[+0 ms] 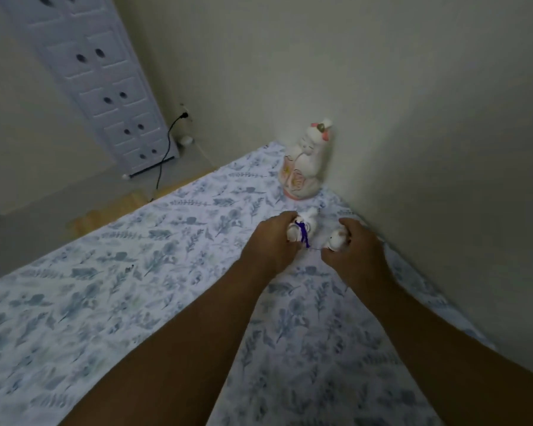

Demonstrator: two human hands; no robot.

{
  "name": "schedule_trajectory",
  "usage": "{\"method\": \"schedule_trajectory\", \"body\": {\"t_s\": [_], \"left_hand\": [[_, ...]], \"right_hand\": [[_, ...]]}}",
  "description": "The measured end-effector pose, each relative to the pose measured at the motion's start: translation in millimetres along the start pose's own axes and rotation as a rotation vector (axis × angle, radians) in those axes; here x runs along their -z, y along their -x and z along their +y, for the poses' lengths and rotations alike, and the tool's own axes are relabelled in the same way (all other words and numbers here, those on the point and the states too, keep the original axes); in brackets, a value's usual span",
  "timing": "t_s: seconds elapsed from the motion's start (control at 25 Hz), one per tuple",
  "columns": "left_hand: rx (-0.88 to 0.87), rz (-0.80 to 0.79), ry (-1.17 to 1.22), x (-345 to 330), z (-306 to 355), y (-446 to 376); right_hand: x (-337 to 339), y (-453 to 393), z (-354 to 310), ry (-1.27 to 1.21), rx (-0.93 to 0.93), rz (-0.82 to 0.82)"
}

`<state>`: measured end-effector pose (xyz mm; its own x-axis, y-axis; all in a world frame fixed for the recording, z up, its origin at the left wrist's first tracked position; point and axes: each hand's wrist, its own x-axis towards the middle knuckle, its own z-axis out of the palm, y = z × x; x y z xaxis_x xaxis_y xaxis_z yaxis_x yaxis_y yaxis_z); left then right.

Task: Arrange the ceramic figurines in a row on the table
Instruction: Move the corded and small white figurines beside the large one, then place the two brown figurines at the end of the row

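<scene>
Just in front of the tall, upright white-and-pink ceramic figurine [305, 162] standing on the floral-clothed table [136, 272], the left hand [273, 241] is grasping a small white ceramic figurine with a purple cord [302, 230] while the right hand [354, 245], nearer the wall, is clutching a second small white ceramic figurine [336, 239]
</scene>
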<state>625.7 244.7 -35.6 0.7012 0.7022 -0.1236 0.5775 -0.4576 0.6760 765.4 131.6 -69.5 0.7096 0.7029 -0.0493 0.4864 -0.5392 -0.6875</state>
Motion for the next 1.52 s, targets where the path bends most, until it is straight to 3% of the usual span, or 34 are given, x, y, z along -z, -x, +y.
{"method": "schedule_trajectory", "body": {"t_s": [0.32, 0.6, 1.08, 1.28, 1.52], "left_hand": [[-0.094, -0.023, 0.004, -54.1, 16.6, -91.2], [-0.026, 0.169, 0.182, -69.2, 0.8, -74.9], [0.01, 0.137, 0.182, -66.0, -0.1, -75.0], [0.013, 0.178, 0.269, -53.1, 2.5, -32.0], [0.144, 0.227, 0.044, -15.5, -40.3, 101.4]], "right_hand": [[-16.6, -53.2, 60.7, -0.107, -0.029, 0.032], [-22.5, -49.3, 68.5, -0.153, 0.038, 0.131], [-23.4, -23.6, 71.2, -0.132, 0.007, 0.162], [-12.3, -11.7, 63.1, -0.03, 0.029, 0.06], [-24.4, 68.7, -4.5, 0.206, 0.261, -0.043]]}}
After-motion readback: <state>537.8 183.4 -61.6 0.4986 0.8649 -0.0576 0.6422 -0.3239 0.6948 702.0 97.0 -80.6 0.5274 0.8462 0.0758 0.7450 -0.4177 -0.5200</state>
